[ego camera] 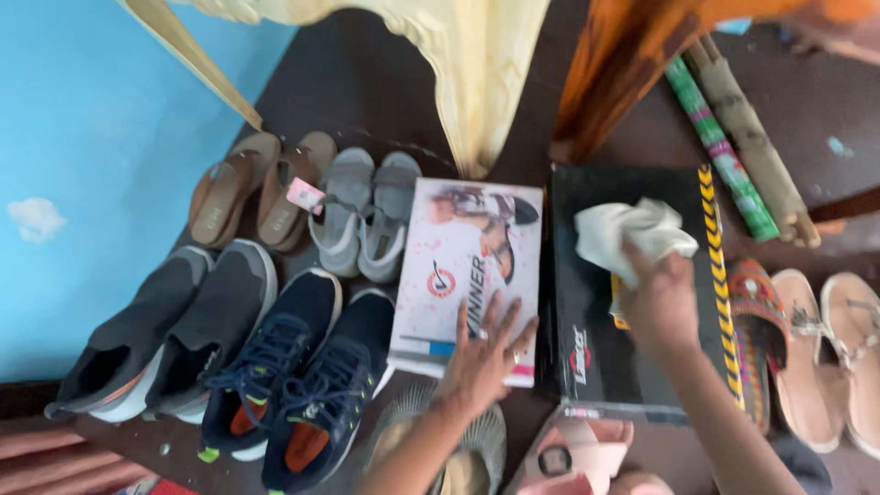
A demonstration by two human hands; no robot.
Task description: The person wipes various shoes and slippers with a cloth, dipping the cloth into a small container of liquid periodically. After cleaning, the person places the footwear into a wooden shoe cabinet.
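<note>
My right hand (662, 298) has its grip closed on a crumpled white cloth (632, 231), pressing it onto the lid of the black shoe box (596, 302) with the yellow chevron stripe along its edge. My left hand (481, 353) lies flat, fingers spread and holding nothing, on the near corner of the white shoe box (463, 266), which sits just beside the black one, to the left of my cloth grip.

What could go wrong, as I judge it: the cloth is bunched, so only part of it meets the lid, and a hard push could slide the black box against the white one or toward the patterned sandal (753, 330) touching its right edge. The white box could shift too if my flat palm slips.

Left of my open hand, navy trainers (302, 385), dark slip-on shoes (174, 330), grey sandals (365, 225) and tan sandals (257, 188) crowd the dark floor (367, 82). Beyond the cloth, two rolled sticks (742, 147) lean by a wooden leg (614, 73). Beige shoes (839, 353) lie farther right, a pink sandal (587, 449) below.
</note>
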